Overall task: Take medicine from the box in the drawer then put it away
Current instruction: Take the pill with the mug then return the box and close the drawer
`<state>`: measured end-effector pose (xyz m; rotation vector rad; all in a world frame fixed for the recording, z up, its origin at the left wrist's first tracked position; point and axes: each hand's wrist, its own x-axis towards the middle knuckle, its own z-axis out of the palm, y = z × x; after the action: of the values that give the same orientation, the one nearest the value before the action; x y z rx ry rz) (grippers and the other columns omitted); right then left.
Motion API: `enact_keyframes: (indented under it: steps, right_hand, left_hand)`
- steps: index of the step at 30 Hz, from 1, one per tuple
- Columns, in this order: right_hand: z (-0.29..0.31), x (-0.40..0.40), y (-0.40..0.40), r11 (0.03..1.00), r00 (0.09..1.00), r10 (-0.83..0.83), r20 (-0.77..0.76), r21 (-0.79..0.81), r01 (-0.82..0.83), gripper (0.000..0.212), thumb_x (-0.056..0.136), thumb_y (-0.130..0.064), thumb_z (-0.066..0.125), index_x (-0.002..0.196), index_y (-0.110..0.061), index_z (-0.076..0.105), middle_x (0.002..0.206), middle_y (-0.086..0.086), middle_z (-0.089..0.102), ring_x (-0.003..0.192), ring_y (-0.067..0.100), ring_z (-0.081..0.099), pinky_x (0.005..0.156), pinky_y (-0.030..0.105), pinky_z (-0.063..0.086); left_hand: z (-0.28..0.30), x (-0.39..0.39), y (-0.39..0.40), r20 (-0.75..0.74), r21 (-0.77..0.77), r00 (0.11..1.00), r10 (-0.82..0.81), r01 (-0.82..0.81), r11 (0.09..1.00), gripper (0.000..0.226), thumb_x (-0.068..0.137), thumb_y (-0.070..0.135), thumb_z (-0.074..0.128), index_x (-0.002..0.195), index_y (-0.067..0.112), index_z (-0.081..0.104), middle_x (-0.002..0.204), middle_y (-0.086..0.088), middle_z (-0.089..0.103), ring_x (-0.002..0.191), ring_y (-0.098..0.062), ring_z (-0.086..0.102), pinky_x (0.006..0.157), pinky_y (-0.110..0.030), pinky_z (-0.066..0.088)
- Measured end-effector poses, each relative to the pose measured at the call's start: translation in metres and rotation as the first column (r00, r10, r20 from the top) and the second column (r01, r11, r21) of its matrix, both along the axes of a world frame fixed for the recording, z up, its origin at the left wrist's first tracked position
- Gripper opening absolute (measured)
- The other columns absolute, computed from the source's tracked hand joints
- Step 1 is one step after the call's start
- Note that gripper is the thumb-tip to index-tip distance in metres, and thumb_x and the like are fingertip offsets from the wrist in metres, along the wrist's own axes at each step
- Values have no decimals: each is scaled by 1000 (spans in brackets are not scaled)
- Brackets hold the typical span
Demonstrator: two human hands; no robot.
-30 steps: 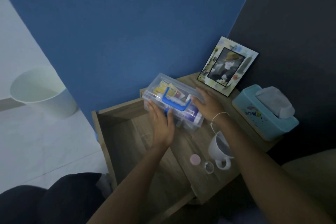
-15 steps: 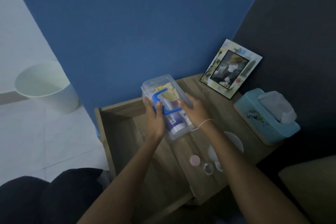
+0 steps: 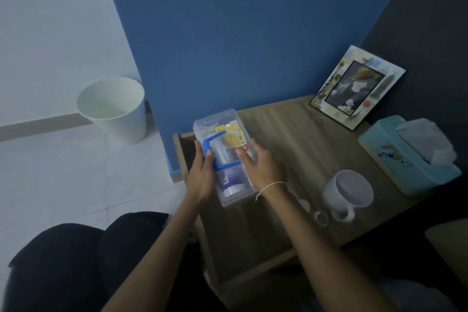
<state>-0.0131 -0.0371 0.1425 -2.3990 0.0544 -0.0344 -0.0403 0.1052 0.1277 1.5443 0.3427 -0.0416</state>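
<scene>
Both hands are gripping the clear box [image 3: 222, 154] from either side: left hand [image 3: 201, 175] pressing its left wall, thumb lying by the blue handle [image 3: 215, 151]; right hand [image 3: 260, 170] pressing its right edge, fingers spread on the lid. The box is sitting over the nightstand's [image 3: 286, 134] left edge, above the open drawer [image 3: 182, 152]. Medicine packs are showing through the plastic. Mug [image 3: 347, 192], tissue box [image 3: 405, 154] and photo frame [image 3: 354, 86] are standing to the right, apart. A bin [image 3: 114, 109] is on the floor, left.
</scene>
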Motion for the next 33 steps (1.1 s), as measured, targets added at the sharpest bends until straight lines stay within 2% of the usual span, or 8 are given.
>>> enact_keyframes:
  steps: [3,6,9,13,22,28,31,33]
  right_hand:
    - [-14,-17,11,1000,1000,-14,-26,-5,14,50,88,-62,39,123,-27,47,89,-8,61,71,1,53,59,21,41]
    - [-34,-29,17,997,998,-46,-44,-68,43,58,90,-60,36,135,-24,39,113,5,65,96,18,62,77,31,49]
    - [-54,-38,25,989,995,-78,-56,-127,71,63,92,-56,36,145,-23,27,123,6,60,103,20,60,72,27,43]
    - [-76,-46,29,987,991,-89,-103,-140,74,60,95,-49,38,147,-24,21,126,7,56,107,18,57,76,26,41]
    - [-113,-48,17,996,978,-47,-205,-83,30,57,97,-38,42,147,-19,23,131,11,55,118,22,54,99,35,43]
    - [-130,-45,13,991,975,-68,-210,-124,42,59,96,-41,41,148,-23,19,131,10,55,115,21,55,96,36,44]
    - [-130,-43,16,978,973,-69,-220,-209,22,61,97,-40,38,149,-21,12,141,13,46,122,24,51,100,39,43]
    - [-130,-42,19,954,983,11,-181,-293,-65,60,99,-34,34,150,-15,7,156,13,24,140,27,32,113,44,30]
  left_hand:
    - [-8,-5,7,-31,24,1000,-5,6,1000,54,102,39,30,151,32,9,143,2,42,115,-14,58,91,-30,55]
    - [-16,-10,7,-75,57,997,-26,30,998,57,102,35,32,152,25,8,150,-7,36,127,-26,50,104,-50,46]
    - [-33,-13,5,-135,73,990,-27,37,997,51,101,29,39,147,16,21,144,-15,41,126,-32,50,102,-56,45]
    - [-53,-13,1,-222,122,974,-40,68,990,50,100,28,41,144,15,22,142,-16,41,122,-30,52,99,-54,49]
    - [-84,-10,-11,-382,201,919,-101,190,961,73,99,29,42,151,18,-9,156,-16,16,134,-34,38,109,-50,39]
    - [-92,-6,-15,-381,236,917,-121,223,946,79,99,31,42,149,17,-18,160,-14,7,139,-35,31,112,-54,34]
    - [-96,-10,-15,-341,317,925,-166,280,906,84,98,33,43,148,13,-21,162,-12,-9,148,-32,9,121,-50,16]
    - [-100,-15,-16,-289,503,931,-223,346,792,82,98,37,38,147,9,-21,159,-11,-22,148,-27,-13,120,-41,-1]
